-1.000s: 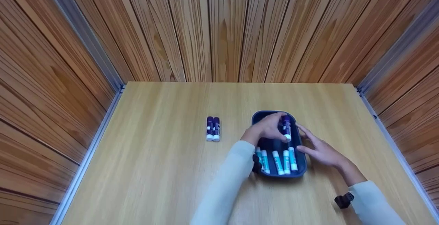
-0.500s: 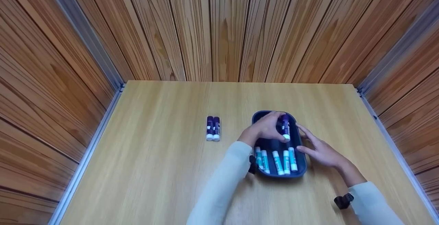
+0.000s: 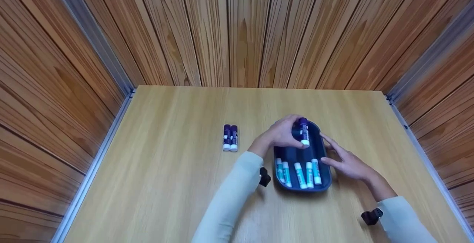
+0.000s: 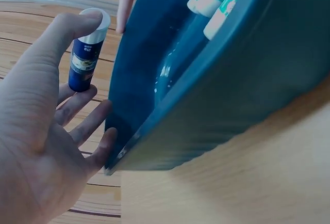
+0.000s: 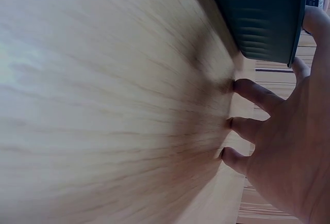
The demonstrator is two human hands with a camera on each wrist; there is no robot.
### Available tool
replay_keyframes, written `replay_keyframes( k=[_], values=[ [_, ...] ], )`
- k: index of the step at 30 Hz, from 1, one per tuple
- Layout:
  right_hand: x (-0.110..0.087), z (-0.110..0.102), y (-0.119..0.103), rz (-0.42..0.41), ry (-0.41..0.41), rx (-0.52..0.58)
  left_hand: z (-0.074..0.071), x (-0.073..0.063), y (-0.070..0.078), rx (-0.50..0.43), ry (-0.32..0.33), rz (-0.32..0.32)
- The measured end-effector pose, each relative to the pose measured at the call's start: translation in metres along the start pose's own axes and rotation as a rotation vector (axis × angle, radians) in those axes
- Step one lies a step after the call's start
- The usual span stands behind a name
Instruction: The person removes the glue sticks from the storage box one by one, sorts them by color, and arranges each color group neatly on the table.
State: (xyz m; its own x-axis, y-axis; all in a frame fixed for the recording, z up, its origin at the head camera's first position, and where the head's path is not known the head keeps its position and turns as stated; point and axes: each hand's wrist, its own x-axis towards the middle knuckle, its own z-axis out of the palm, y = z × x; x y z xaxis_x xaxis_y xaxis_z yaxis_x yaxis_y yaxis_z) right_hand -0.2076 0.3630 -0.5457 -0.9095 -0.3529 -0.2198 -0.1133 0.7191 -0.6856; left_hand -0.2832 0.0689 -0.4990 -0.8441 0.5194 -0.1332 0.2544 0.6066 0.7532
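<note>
My left hand [image 3: 283, 132] pinches a dark purple glue stick [image 3: 304, 132] with a white end between thumb and fingertips. It is above the far half of a dark blue tray [image 3: 322, 178]. The left wrist view shows the glue stick [image 4: 85, 59] beside the tray's wall, white end at the thumb. Several teal-and-white glue sticks [image 3: 309, 175] lie in the near end of the tray. At the tray's right side, my right hand [image 3: 348, 163] touches the rim with thumb and index finger; its other fingertips rest on the table in the right wrist view.
Two purple glue sticks [image 3: 230, 138] with white ends lie side by side on the wooden table [image 3: 166, 169], left of the tray. Wood-panelled walls [image 3: 244, 32] with grey metal corner rails stand behind and at both sides.
My left hand has lifted the purple glue stick up and moved slightly left and away, toward the tray's far left rim. The right hand stays at the tray's right side.
</note>
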Motion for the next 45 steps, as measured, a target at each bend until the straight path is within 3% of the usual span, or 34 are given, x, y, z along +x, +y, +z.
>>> replay_keyframes(
  k=[8,18,32,45],
  values=[
    [-0.002,0.002,0.001,0.024,-0.003,-0.011,-0.013,-0.011,-0.009,-0.041,0.041,0.016],
    [-0.004,-0.003,0.003,-0.018,0.003,-0.006,-0.035,-0.026,-0.027,-0.081,0.083,0.008],
    [0.000,0.001,0.001,-0.040,0.027,0.003,-0.061,-0.056,-0.062,-0.035,0.144,-0.034],
    [0.002,0.002,0.000,-0.037,0.033,-0.004,-0.093,-0.085,-0.093,-0.078,0.146,-0.053]
  ],
)
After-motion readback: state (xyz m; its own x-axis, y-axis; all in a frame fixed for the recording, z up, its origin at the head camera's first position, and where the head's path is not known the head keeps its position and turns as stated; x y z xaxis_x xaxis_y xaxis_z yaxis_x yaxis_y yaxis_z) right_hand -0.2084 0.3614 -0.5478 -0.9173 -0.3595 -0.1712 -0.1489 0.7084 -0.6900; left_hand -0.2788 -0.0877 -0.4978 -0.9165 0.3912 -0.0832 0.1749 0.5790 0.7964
